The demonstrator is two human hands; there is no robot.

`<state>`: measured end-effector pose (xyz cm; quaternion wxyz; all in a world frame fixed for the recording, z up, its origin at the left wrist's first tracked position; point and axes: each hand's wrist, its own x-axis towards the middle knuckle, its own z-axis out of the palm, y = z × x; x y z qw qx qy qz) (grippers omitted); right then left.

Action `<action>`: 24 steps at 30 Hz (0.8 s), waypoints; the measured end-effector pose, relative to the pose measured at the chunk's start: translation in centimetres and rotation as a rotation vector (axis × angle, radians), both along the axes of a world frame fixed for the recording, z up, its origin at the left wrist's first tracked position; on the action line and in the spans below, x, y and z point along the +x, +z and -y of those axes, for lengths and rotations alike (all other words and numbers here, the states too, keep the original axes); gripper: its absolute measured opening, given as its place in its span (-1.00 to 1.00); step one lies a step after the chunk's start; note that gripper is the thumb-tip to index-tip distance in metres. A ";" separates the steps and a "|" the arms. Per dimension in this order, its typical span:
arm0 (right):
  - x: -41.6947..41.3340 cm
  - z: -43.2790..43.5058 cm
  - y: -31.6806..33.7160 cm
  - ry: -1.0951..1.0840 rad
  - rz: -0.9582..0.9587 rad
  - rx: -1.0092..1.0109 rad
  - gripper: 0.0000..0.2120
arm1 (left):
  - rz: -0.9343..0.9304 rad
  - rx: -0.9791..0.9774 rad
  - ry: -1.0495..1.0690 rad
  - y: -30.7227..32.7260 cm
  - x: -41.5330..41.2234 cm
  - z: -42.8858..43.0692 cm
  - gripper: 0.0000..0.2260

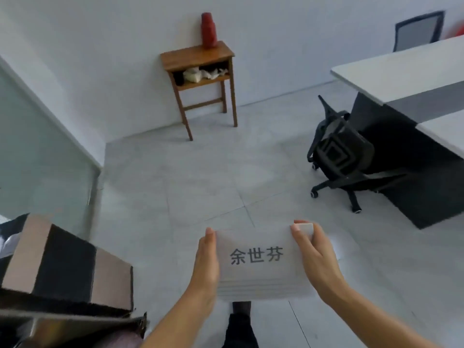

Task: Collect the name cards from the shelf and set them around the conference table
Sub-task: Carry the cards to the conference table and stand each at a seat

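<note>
A stack of white name cards (258,272) is held low in front of me, the top card printed with three dark characters. My left hand (207,262) grips the stack's left edge, thumb on top. My right hand (315,257) grips the right edge, fingers curled over the far corner. The white conference table (401,74) stands at the upper right, well away from the cards. A small wooden shelf table (200,59) stands against the far wall with a red object (209,30) on top and crumpled white items in its cubby.
A black office chair (339,151) is tipped against the conference table's dark base. Another chair back (418,30) shows behind the table. A striped brown and black box (65,262) sits at lower left, beside a glass partition (37,159). Grey tiled floor lies ahead.
</note>
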<state>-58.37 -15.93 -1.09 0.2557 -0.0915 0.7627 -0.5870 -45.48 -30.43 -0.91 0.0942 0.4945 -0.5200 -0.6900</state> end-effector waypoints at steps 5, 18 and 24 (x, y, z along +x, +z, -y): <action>-8.2 0.3 -0.3 -0.237 -0.019 -0.007 -0.90 | 0.009 -0.034 -0.247 -0.7 -12.4 3.3 -0.48; -26.4 -9.4 -0.8 -0.784 -0.036 -0.024 -0.85 | 0.006 -0.094 -0.800 0.7 -41.2 -4.7 -0.57; -37.1 -18.5 -2.0 -0.892 -0.013 -0.041 -0.86 | 0.005 -0.068 -0.913 -0.6 -53.5 -14.0 -0.53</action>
